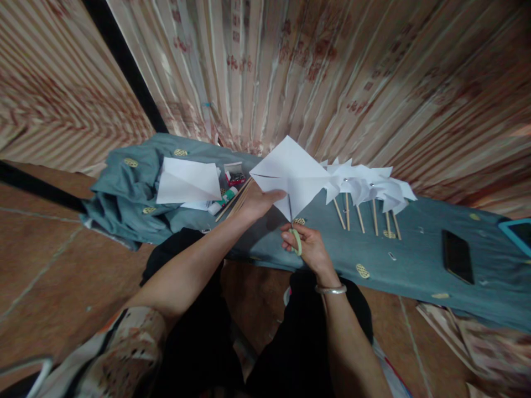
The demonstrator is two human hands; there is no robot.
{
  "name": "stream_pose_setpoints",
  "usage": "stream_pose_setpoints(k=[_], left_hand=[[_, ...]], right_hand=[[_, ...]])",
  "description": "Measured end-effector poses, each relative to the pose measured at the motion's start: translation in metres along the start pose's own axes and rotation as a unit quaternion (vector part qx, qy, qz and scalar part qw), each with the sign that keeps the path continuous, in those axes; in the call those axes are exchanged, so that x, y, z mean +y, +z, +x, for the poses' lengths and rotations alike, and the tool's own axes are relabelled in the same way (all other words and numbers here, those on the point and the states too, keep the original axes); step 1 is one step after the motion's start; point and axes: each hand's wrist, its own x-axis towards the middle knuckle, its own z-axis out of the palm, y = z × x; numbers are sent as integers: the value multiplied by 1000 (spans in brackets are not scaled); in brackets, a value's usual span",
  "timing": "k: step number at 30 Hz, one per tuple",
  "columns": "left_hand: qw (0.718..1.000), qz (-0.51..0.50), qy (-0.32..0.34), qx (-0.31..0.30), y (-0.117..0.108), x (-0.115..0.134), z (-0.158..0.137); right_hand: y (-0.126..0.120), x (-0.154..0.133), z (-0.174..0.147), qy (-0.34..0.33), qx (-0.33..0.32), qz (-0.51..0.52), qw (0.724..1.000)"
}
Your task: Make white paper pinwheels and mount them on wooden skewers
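A square white sheet of paper (296, 166) is held corner-up above the cloth-covered bench. My left hand (262, 202) grips its lower left part, with the thumb on top and the other fingers hidden beneath. One slit runs in from the paper's left corner. Closed around light green handles, my right hand (306, 243) holds scissors (296, 241), whose blades lie at the sheet's bottom corner. To the right lie several white paper pinwheels (365, 185) on wooden sticks. Left of my left hand are a stack of white paper (188, 179) and some loose wooden sticks (234, 203).
A small red and white box (234, 173) with tiny dark items and a green and white glue stick (224, 200) lie beside the paper stack. A dark phone (457, 256) and a blue-edged device (516, 235) rest at the right. A patterned curtain (265, 66) hangs behind the bench (332, 254).
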Motion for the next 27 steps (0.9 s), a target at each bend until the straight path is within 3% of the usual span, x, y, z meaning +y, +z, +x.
stream_pose_setpoints(k=[5,10,15,27], left_hand=[[999,10,41,-30,-1,-3,3],[1000,-17,3,-12,6,9,-7],[998,-24,-33,-47,8,20,-17],[998,-23,-28,-49,7,20,-17]], right_hand=[[0,2,1,2,3,4,1000],[0,-2,-1,-9,-2,-13,1000],[0,-5,-1,-8,11,-18,1000],[-2,2,1,-21,6,-19,1000]])
